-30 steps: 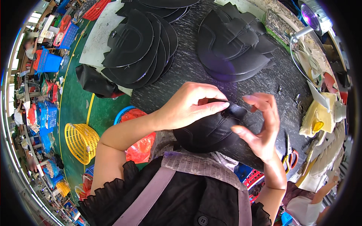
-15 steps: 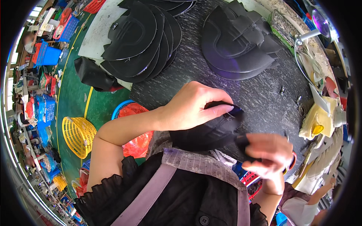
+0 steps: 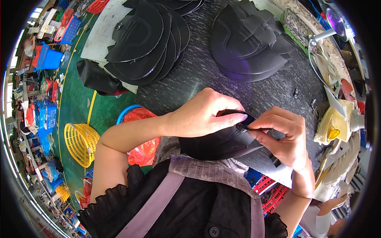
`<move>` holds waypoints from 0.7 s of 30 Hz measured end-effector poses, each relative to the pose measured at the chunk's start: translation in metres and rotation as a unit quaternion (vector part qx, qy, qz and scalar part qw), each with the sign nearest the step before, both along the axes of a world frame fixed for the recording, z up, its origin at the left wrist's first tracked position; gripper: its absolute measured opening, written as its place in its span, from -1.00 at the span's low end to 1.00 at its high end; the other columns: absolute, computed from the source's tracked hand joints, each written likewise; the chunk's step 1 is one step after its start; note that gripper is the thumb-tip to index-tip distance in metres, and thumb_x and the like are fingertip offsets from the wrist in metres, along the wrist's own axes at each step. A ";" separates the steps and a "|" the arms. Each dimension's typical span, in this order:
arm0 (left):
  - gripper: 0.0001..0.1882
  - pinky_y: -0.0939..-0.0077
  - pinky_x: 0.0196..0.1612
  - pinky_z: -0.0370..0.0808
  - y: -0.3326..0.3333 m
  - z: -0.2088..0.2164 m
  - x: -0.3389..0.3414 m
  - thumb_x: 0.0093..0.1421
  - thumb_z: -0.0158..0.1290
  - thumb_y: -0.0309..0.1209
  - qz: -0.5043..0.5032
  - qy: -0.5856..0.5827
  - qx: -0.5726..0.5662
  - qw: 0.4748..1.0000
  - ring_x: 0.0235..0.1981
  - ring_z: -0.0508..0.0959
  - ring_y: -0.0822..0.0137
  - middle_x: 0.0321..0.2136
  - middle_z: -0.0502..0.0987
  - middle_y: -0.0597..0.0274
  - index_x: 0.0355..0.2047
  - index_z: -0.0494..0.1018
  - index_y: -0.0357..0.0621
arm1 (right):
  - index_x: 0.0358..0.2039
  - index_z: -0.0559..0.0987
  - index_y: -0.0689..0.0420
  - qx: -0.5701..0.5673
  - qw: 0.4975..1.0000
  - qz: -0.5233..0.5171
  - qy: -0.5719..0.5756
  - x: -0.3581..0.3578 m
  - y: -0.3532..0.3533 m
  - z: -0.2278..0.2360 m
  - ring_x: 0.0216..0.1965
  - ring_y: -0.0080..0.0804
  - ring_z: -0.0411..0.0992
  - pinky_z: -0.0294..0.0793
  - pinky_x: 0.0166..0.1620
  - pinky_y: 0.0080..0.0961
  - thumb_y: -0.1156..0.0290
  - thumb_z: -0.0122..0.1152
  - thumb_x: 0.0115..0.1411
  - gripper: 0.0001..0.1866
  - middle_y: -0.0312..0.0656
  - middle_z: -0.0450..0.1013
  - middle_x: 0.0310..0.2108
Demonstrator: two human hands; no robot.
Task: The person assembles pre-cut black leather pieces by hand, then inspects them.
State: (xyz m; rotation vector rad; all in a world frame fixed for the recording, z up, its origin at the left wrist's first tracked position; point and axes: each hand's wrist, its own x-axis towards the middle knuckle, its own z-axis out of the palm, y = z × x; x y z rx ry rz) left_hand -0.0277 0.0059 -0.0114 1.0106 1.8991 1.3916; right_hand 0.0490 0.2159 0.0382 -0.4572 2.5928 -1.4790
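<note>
Over the table's near edge I hold a curved black shoe upper [image 3: 216,143], smooth and leather-like, with stitched lines on it. My left hand [image 3: 208,113] is closed on its far edge, thumb on top. Fingertips of my right hand [image 3: 282,133] pinch together at the right end of that same edge, close to the left thumb. Something small and dark shows under the right palm; its kind is hidden. Beyond my hands lie two piles of similar black pieces, a left pile [image 3: 137,35] and a right pile [image 3: 242,51].
Small metal bits [image 3: 296,93] lie on the dark table [image 3: 190,89]. A lamp [image 3: 337,23] on a stalk and a yellow foam block [image 3: 335,123] stand at the right. A yellow basket [image 3: 81,144] and a blue-rimmed, red-lined basket [image 3: 129,109] stand on the green floor.
My right hand, blurred and lower before, has moved up and left to the upper's edge, its fingertips now pinched there. My left hand keeps its hold, nearly still.
</note>
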 end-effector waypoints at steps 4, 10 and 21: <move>-0.81 0.62 -0.57 0.31 0.001 -0.007 0.004 0.18 0.11 -0.38 0.019 0.011 0.068 0.997 -0.64 0.40 0.59 -0.62 0.51 0.23 -0.29 0.55 -0.27 | -0.40 0.60 0.22 0.024 0.997 0.040 -0.066 -0.008 0.001 0.004 -0.43 -0.48 0.49 0.46 -0.40 -0.58 0.68 0.29 -0.05 -0.84 -0.22 0.48 -0.45; -0.76 0.67 -0.51 0.34 -0.007 0.006 0.004 0.06 0.22 -0.34 -0.041 -0.156 0.020 0.987 -0.56 0.46 0.62 -0.58 0.54 0.34 -0.33 0.54 -0.26 | -0.36 0.60 0.22 -0.160 0.966 0.011 -0.202 -0.011 0.014 -0.007 -0.33 -0.57 0.46 0.46 -0.32 -0.65 0.62 0.31 0.01 -0.86 -0.24 0.45 -0.36; -0.74 0.66 -0.30 0.50 -0.002 -0.002 0.012 -0.06 0.32 -0.51 -0.047 -0.223 0.039 0.973 -0.38 0.52 0.59 -0.42 0.54 0.32 -0.39 0.47 -0.25 | -0.49 0.64 0.17 -0.071 0.990 0.068 -0.103 -0.011 0.007 -0.007 -0.42 -0.44 0.49 0.43 -0.32 -0.54 0.51 0.43 -0.12 -0.86 -0.22 0.52 -0.44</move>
